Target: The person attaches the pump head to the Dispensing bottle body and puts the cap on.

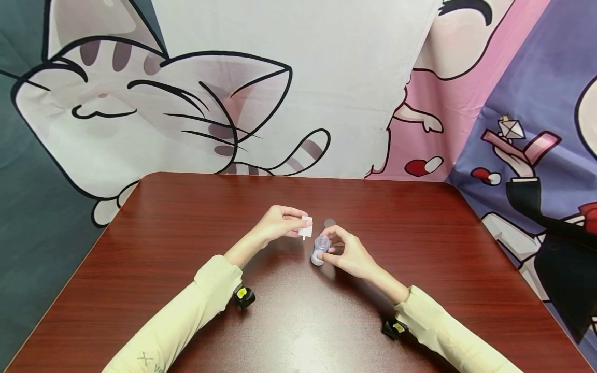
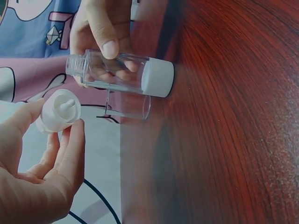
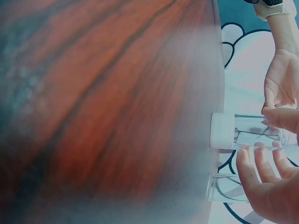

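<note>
My left hand (image 1: 278, 224) pinches a white pump top (image 1: 306, 228) between thumb and fingers, held in the air just left of the bottle. In the left wrist view the hollow underside of the pump top (image 2: 60, 111) shows, with a short white stub in its middle. A clear bottle (image 1: 318, 248) stands upright on the table, its threaded neck (image 2: 75, 64) uncovered. It has a white base (image 2: 159, 78). My right hand (image 1: 350, 252) holds the bottle from the right, thumb on the near side and fingers round the far side.
Behind the bottle a clear cylindrical cover (image 2: 133, 105) stands on the dark red wooden table (image 1: 261, 321). A cartoon-printed cloth (image 1: 354, 77) hangs beyond the table's far edge. A black wrist camera (image 1: 244, 297) sits at each sleeve.
</note>
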{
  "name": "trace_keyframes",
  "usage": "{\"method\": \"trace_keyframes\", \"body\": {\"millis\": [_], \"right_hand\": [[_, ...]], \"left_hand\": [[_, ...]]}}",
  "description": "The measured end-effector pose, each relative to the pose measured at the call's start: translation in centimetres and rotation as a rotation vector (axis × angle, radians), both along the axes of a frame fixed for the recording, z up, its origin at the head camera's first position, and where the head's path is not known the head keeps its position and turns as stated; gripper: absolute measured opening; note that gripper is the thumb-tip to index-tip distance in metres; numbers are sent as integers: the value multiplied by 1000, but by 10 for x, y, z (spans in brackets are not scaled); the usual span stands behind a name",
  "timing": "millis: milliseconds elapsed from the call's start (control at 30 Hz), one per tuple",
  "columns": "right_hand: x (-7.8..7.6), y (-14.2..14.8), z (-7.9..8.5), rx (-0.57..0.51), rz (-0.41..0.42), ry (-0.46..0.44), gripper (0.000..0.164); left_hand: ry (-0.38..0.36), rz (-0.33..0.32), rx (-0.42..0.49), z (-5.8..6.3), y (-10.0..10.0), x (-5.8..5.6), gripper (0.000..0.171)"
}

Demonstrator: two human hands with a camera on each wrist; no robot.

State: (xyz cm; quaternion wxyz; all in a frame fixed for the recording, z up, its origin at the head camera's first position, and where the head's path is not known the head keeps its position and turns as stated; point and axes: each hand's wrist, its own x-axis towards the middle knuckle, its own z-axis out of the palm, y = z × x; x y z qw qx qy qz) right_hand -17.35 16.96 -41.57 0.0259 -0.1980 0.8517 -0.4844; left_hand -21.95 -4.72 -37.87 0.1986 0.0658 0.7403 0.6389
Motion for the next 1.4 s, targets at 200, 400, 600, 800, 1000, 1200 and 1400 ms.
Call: {"method": "trace_keyframes", "body": {"millis": [200,400,600,800,1000,1200,1400], "right_hand": [[1,-2,1,10,-9,-5,39],[12,-8,22,11,-5,-17,37],[20,-12,38,11,-2,-19,35],[20,-12,37,17,-6,-16,34],[20,-12,37,16,-5,-17,34],[19,-11,35,23,2,-15,35],[6,-4,9,17,-6,-20,38]], "left_hand": [[5,-7,13,2,1,0,37],[-8,-14,34,4,2,1,38],[-4,-12,39,4,3,2,38],[9,-19,44,5,4,3,38],[12,-21,49,7,5,4,38],[18,-19,53,7,7,5,38],[14,-7,60,7,9,4,38]]}}
